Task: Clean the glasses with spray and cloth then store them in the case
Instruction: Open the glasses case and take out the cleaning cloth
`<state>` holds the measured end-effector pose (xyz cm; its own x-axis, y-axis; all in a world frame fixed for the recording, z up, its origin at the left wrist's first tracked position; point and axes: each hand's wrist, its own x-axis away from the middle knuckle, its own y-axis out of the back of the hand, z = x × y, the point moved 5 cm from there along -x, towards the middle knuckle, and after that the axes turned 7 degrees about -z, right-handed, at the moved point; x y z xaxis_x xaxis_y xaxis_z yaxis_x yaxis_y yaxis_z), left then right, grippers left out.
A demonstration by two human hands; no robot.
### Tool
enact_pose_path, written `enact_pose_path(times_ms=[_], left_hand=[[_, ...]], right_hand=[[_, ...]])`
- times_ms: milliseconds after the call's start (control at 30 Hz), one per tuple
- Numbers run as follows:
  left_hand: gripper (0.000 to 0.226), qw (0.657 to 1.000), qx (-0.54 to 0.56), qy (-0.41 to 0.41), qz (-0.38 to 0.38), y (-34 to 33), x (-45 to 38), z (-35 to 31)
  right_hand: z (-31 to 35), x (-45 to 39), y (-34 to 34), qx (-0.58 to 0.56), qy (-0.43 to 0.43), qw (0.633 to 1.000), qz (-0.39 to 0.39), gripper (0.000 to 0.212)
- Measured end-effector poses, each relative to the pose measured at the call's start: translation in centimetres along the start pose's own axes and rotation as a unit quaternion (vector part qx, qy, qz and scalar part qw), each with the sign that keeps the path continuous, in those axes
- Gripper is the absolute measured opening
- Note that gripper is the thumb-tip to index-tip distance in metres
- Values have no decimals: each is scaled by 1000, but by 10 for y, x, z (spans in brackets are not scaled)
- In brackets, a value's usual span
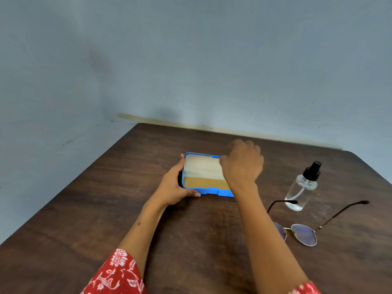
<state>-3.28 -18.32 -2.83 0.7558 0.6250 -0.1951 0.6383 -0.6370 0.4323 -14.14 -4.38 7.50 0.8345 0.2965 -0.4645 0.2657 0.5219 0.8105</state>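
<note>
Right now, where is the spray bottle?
In the head view, the spray bottle stands upright on the table's right side, just behind the glasses.

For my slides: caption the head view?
Both hands on open blue case; glasses, spray bottle alongside.

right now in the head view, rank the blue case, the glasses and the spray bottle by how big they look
1. glasses, widest with their arms unfolded, though nearest the camera, so partly a nearness effect
2. blue case, open, partly hidden by the right hand; close to the glasses in spread
3. spray bottle, clearly smallest
</note>
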Motion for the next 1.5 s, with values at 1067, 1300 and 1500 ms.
enact_pose_path(times_ms=[1067,1300,1500], left_hand=[[115,995,-93,3,-45,4,3,-5],[134,997,-59,41,-16,7,5,-8],[118,999,42,16,-6,20,48,-69]], right_hand=[[2,11,44,-167,-71,979,92,18],[7,16,99,-195,-17,978,71,22],[-4,43,144,-244,71,963,88,13]])
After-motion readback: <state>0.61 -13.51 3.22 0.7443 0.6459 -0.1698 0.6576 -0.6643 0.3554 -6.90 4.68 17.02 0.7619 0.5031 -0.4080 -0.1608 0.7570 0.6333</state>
